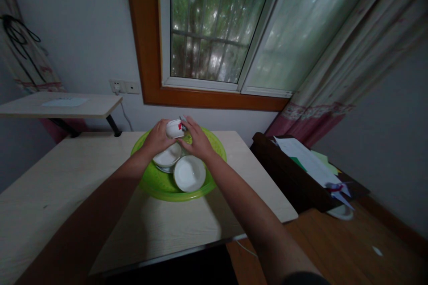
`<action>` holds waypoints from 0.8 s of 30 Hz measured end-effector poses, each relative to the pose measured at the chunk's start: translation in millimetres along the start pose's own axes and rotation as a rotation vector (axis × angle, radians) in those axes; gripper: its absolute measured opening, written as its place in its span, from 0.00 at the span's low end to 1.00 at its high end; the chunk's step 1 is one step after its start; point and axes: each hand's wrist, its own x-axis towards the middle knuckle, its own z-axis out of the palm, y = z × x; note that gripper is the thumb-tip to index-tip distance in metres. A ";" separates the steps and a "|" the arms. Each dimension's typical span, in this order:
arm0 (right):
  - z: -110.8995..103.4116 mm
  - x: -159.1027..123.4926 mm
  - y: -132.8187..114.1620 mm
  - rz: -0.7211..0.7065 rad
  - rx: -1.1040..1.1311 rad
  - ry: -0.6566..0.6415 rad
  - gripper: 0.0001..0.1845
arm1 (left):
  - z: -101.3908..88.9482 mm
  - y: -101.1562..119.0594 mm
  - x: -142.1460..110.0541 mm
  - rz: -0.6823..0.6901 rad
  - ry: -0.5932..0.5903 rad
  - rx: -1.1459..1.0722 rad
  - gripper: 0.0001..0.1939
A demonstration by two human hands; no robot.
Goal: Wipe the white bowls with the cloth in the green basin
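Above the green plastic basin (154, 191) I hold a small white bowl (174, 129), tipped on its side, with a red mark on its outer wall. My left hand (157, 137) is closed on the bowl's left side. On the other side, my right hand (197, 139) grips it with thumb and fingers. A small dark grey patch shows by the right fingertips; I cannot tell what it is. Below, in the basin, lie a white bowl (189, 173) and, to its left, another white bowl (167, 156) resting on a dish that is mostly hidden.
The basin stands on a pale wooden table (110, 213), near the wall. At the left is a raised shelf (96, 106) on black legs. A window (214, 40) lies ahead. Right of the table stands dark furniture (284, 173) with papers (301, 156) on it.
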 end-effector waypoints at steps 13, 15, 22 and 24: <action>2.7 2.4 -13.5 -0.159 -0.051 -0.120 0.32 | -9.4 14.1 4.1 -0.316 0.177 -0.101 0.33; 3.8 1.5 -10.6 -0.124 -0.028 -0.068 0.32 | -11.3 15.8 5.3 -0.370 0.218 -0.125 0.35; 6.6 -3.4 -2.0 0.068 0.009 -0.012 0.31 | -13.5 14.6 5.7 -0.404 0.283 -0.162 0.38; 5.9 -4.0 -2.2 0.083 0.018 -0.014 0.33 | -13.3 13.8 5.3 -0.407 0.278 -0.166 0.38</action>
